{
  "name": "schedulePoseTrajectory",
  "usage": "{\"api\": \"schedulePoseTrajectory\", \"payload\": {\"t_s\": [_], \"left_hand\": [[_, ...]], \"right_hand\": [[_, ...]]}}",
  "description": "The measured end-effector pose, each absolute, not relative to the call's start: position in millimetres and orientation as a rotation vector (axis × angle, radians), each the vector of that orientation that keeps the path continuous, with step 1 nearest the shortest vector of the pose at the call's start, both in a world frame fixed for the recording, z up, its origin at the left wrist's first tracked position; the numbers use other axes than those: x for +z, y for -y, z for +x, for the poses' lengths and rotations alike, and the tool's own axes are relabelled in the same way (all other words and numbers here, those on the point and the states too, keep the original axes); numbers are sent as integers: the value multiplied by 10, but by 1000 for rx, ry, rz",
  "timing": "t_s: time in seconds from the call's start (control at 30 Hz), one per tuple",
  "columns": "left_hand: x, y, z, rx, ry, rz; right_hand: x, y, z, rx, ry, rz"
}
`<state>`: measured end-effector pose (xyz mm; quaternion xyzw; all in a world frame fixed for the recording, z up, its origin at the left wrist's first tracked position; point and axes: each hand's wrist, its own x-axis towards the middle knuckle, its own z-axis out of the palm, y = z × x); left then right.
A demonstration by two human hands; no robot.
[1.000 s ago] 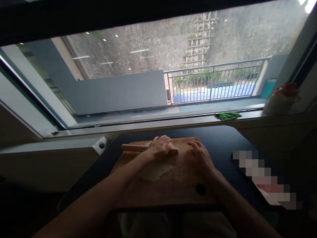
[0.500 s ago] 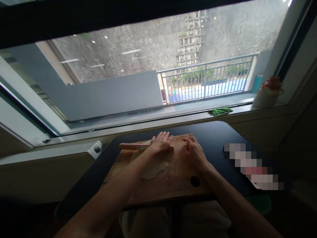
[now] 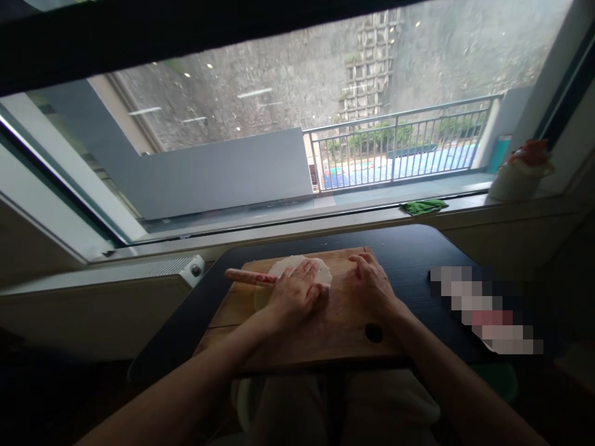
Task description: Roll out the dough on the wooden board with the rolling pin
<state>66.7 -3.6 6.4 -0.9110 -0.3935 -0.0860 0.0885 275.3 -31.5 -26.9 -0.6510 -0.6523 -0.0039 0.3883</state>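
A wooden rolling pin [image 3: 244,276] lies crosswise on a wooden cutting board [image 3: 346,337], its bare left end sticking out past the board. My left hand [image 3: 297,289] presses down over the pin's right part, fingers stretched out flat and reaching onto the dough. That pale, thin sheet of dough [image 3: 280,266] shows mostly beyond the pin, with a ragged edge; the hand covers its middle. At the board's right side, my right hand [image 3: 372,279] has its fingers curled over the edge. The pin's right end is hidden under my left hand.
The board sits on a black table [image 3: 409,260]. A blurred-out item [image 3: 488,310] lies on the table's right side. Behind are a window sill with a green cloth [image 3: 424,207] and a pale jug-like container [image 3: 520,176]. A white radiator [image 3: 139,282] stands at left.
My left hand and the pin's right part have come nearer to me. Dough that showed on the near side now shows mostly beyond the pin. My right hand stays at the board's edge.
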Motion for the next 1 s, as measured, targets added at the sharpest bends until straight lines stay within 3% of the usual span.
{"api": "schedulePoseTrajectory", "payload": {"t_s": [0.2,0.37,0.57,0.67,0.8,1.0], "left_hand": [[187,-427,1022,-102,1358,-2749],[45,55,590,-415,1233,-2859],[251,-297,715,-714,1682,-2907],[384,-718,828,-439,1823,-2916],[469,-1013,833,91,1685,-2933],[552,-1073,898,331,1400,-2854]], "right_hand": [[-285,296,2776,-67,1667,-1632],[-188,363,2668,-26,1828,-1427],[-102,443,2476,72,2160,-1194],[-127,404,2472,43,2135,-1259],[-133,377,2489,41,2126,-1279],[-123,408,2493,75,2132,-1277]]}}
